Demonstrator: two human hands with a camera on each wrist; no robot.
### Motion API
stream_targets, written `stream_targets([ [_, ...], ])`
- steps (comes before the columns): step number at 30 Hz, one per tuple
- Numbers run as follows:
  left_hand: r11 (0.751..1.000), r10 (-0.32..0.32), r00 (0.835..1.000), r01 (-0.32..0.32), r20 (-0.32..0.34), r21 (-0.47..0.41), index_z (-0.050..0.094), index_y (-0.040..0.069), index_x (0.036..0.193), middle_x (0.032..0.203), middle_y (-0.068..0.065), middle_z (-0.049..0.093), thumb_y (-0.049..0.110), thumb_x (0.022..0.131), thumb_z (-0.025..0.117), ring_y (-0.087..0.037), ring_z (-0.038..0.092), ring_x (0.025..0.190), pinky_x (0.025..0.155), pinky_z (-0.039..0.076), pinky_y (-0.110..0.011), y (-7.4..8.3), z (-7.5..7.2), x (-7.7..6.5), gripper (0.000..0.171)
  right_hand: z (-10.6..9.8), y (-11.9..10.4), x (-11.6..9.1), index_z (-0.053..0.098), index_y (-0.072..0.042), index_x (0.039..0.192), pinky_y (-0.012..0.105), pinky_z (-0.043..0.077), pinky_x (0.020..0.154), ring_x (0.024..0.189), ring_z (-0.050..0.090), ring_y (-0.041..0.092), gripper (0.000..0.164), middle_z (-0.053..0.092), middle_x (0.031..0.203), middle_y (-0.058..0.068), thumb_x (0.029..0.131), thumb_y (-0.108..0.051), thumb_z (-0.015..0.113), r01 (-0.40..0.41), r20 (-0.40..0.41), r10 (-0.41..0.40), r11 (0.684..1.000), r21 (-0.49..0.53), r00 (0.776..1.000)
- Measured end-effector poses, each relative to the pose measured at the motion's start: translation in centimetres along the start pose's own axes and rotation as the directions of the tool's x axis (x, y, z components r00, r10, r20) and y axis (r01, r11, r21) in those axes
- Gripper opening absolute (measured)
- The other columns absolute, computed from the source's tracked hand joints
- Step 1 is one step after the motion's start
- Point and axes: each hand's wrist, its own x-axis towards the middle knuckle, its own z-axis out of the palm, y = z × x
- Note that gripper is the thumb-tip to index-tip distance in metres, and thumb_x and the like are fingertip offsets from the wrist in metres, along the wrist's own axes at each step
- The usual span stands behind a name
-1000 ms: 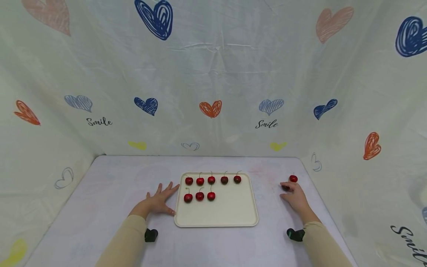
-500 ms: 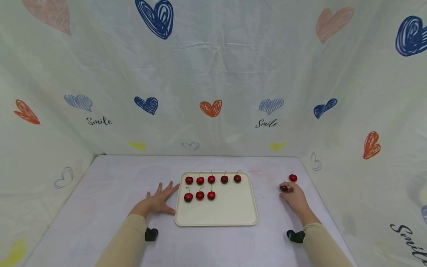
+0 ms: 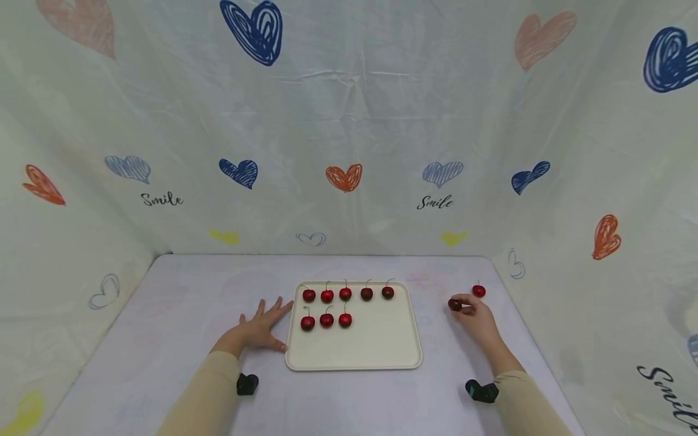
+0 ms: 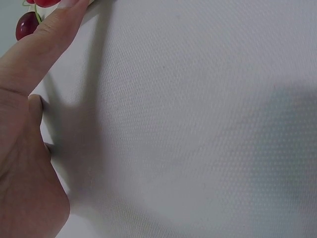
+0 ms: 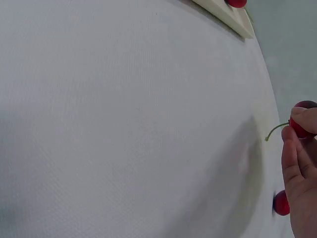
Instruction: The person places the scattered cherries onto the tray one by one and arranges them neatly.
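Observation:
Between thumb and fingers my right hand [image 3: 477, 318] pinches a dark red cherry [image 3: 455, 304], right of the tray. In the right wrist view this cherry [image 5: 303, 130] has its green stem pointing left. Another cherry [image 3: 478, 290] lies on the table just beyond that hand. My left hand [image 3: 256, 332] is spread flat with its fingertips at the left edge of the cream tray [image 3: 382, 351]. On the tray several cherries stand in two rows, stems up; the back row ends with a cherry [image 3: 388, 292] near the far right corner, the second with a cherry [image 3: 345, 320] at mid-tray.
The white table [image 3: 180, 315] backs onto a hanging cloth [image 3: 349, 121] printed with hearts, which also rises at both sides. A dark wrist camera [image 3: 248, 384] sits at the left wrist, and another dark camera [image 3: 482, 391] at the right.
My right hand has moved slightly left with the pinched cherry, which shows more fully now. The left hand and the tray have stayed in place.

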Motion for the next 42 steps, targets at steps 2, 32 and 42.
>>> stream_targets([
  [2, 1.000, 0.004, 1.000, -0.004, 0.000, -0.001, 0.025, 0.019, 0.156, 0.161, -0.017, 0.009, 0.037, 0.066, 0.088, -0.050, -0.009, 0.142, 0.100, -0.006, -0.078, -0.1, 0.0, 0.0, 0.111, 0.2, -0.4, -0.1, 0.060, -0.001, 0.121, 0.018, 0.050, 0.071, 0.095, 0.058, 0.028, 0.033, 0.057, 0.121, 0.023, 0.090, -0.001, 0.067, 0.010, 0.007, -0.010, 1.000, 0.017, 1.000],
  [32, 1.000, 0.012, 1.000, -0.012, -0.003, -0.016, 0.026, 0.018, 0.155, 0.161, -0.018, 0.009, 0.035, 0.066, 0.088, -0.050, -0.009, 0.142, 0.100, -0.008, -0.078, 0.2, -0.3, -0.2, 0.110, 4.7, -5.5, -1.8, 0.063, -0.003, 0.122, 0.024, 0.056, 0.075, 0.088, 0.064, 0.022, 0.038, 0.055, 0.118, 0.015, 0.085, 0.004, 0.071, 0.042, 0.194, -0.064, 0.992, 0.119, 0.979],
  [42, 1.000, 0.012, 1.000, -0.012, 0.000, -0.015, 0.025, 0.018, 0.155, 0.161, -0.018, 0.008, 0.036, 0.066, 0.088, -0.050, -0.010, 0.142, 0.100, -0.009, -0.077, -0.1, -0.1, 0.0, 0.111, 6.1, -6.3, -2.1, 0.070, -0.006, 0.110, 0.025, 0.054, 0.071, 0.084, 0.058, 0.020, 0.030, 0.058, 0.106, 0.007, 0.082, -0.001, 0.076, 0.075, 0.202, -0.087, 0.995, 0.067, 0.975],
])
